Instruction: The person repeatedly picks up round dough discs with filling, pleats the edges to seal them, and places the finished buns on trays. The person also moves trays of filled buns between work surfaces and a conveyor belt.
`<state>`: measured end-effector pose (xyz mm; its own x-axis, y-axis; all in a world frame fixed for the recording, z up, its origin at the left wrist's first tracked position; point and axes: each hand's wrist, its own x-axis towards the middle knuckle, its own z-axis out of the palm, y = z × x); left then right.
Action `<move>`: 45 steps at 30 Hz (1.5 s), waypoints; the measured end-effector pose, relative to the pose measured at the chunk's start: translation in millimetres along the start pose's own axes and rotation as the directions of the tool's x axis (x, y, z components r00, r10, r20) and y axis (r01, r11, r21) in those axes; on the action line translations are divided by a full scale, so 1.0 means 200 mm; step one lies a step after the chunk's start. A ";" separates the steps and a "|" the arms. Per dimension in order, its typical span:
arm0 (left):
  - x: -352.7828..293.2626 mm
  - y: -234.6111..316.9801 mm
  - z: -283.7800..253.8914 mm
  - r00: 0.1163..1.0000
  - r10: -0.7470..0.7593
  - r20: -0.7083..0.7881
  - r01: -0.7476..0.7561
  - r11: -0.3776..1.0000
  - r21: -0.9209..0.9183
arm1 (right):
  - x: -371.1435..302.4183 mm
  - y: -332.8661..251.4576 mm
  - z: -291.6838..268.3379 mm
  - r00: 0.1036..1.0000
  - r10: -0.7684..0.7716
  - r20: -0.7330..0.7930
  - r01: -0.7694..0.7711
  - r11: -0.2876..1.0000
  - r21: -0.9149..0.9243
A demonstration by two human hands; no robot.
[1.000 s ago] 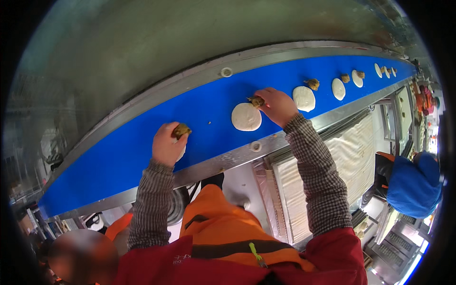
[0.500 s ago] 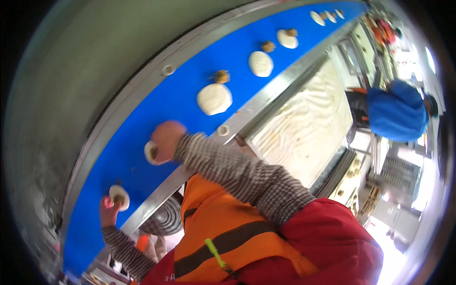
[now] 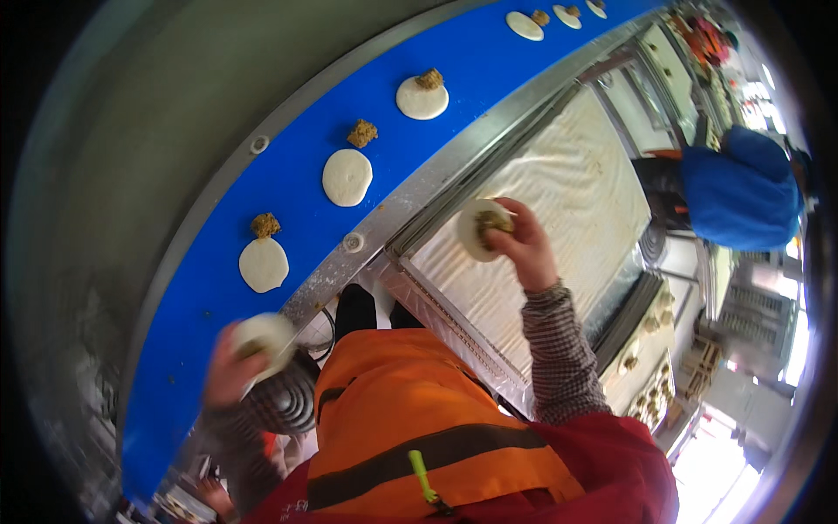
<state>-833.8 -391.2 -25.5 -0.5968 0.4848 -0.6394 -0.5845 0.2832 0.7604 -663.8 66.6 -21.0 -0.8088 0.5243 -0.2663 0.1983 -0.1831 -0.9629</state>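
Half a second ago, working with both hands over the blue belt (image 3: 305, 231); now, having carried one dough round (image 3: 470, 230) with brown filling (image 3: 491, 224) away from it, holding this in the right hand (image 3: 522, 244) over the pale-covered tray (image 3: 559, 188), with grip clamped on its edge. With the blurred left hand (image 3: 229, 368), holding a second round (image 3: 269, 335) near the belt's edge, grip closed likewise. So, occupied on both sides.
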 end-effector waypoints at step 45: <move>-0.10 -0.24 -1.02 0.883 -0.020 -0.470 0.430 0.439 0.789 | 0.27 -0.01 1.14 0.829 -0.079 0.554 0.158 0.983 -0.097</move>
<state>-905.1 -583.0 -72.7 -0.7730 0.0336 -0.6335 -0.0797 0.9855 0.1496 -834.9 -93.5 -23.2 -0.9927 -0.0120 -0.1202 0.1203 -0.0167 -0.9926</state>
